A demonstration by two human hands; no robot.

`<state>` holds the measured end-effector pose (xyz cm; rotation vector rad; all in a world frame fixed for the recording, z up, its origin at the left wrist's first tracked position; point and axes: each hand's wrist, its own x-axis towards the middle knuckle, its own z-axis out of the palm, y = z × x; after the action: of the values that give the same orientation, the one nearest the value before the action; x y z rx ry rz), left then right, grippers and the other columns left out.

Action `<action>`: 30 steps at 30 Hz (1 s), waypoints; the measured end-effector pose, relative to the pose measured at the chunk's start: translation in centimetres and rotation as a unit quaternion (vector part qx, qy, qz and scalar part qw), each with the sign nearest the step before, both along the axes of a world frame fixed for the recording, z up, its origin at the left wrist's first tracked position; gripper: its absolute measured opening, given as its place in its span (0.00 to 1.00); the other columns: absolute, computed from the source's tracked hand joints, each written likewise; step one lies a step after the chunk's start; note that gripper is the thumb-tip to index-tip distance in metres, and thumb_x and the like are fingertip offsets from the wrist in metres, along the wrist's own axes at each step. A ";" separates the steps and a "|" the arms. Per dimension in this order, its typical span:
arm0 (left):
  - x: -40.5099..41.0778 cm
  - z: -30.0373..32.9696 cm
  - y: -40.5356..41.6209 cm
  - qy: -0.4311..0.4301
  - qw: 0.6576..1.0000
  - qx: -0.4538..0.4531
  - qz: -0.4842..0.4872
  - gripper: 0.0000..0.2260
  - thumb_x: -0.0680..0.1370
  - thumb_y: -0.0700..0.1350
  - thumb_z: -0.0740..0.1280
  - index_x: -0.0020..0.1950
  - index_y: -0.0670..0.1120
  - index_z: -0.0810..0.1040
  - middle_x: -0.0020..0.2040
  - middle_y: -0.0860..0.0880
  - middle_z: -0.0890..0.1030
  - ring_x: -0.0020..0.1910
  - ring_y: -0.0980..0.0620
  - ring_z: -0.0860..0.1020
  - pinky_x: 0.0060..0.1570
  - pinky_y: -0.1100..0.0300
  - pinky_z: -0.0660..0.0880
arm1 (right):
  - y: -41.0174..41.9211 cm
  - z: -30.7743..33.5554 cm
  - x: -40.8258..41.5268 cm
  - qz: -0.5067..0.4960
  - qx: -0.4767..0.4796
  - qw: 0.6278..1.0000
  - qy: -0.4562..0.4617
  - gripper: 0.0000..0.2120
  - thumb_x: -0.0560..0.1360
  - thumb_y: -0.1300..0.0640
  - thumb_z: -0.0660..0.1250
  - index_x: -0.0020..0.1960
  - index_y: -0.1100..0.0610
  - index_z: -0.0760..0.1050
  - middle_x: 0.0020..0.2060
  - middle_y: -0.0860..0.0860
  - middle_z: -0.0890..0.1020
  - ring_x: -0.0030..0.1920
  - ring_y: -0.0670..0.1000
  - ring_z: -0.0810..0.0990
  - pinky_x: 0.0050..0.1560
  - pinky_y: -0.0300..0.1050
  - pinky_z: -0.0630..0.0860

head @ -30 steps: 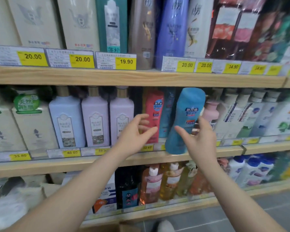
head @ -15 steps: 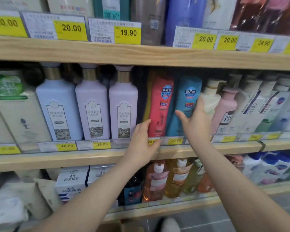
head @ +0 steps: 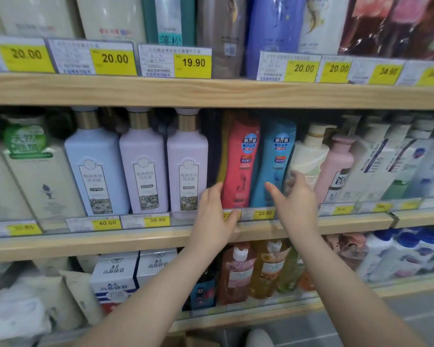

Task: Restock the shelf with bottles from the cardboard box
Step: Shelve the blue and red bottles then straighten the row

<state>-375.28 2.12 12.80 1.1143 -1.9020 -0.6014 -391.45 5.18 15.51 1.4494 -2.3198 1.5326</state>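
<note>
A tall blue plastic shampoo bottle (head: 273,161) stands upright at the front edge of the light wooden middle shelf (head: 110,242), beside a red plastic bottle (head: 239,161). Both hands, left (head: 217,214) and right (head: 298,201), are spread, holding nothing, flanking the pair, likely squaring them up.

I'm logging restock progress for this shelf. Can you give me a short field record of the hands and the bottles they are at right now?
shelf: middle wooden shelf
left hand: open, fingers against the tall red plastic bottle
right hand: open, thumb at the tall blue plastic bottle
bottles: both upright, side by side
price tag below blue bottle: yellow tag reading 22.80
held item: none
</note>
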 end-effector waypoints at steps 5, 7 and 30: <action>-1.3 0.0 -1.3 -0.001 0.999 0.010 0.039 0.28 0.73 0.43 0.72 0.71 0.44 0.65 0.62 0.45 0.73 0.62 0.48 0.72 0.64 0.53 0.70 | 0.6 -1.8 -0.4 -0.008 0.007 1.000 0.020 0.31 0.69 0.46 0.72 0.65 0.61 0.69 0.58 0.58 0.80 0.59 0.57 0.77 0.55 0.48 0.73; -2.0 0.0 -1.6 0.005 0.998 0.008 0.062 0.27 0.73 0.44 0.72 0.69 0.43 0.67 0.60 0.44 0.75 0.59 0.46 0.74 0.60 0.54 0.72 | -0.3 -2.2 -0.2 -0.004 0.014 1.000 0.015 0.30 0.69 0.45 0.72 0.64 0.61 0.70 0.56 0.56 0.80 0.57 0.56 0.78 0.53 0.48 0.74; -2.7 0.2 0.0 0.019 0.998 -0.030 0.057 0.28 0.75 0.45 0.69 0.73 0.44 0.62 0.64 0.46 0.70 0.64 0.50 0.69 0.60 0.63 0.64 | -1.1 -2.9 0.8 -0.013 -0.007 1.000 -0.002 0.26 0.70 0.48 0.71 0.62 0.59 0.71 0.56 0.54 0.79 0.56 0.55 0.77 0.52 0.46 0.74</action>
<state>-377.98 2.12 12.99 1.1562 -1.7984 -0.4965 -390.67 4.12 12.60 1.4096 -2.3157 1.5433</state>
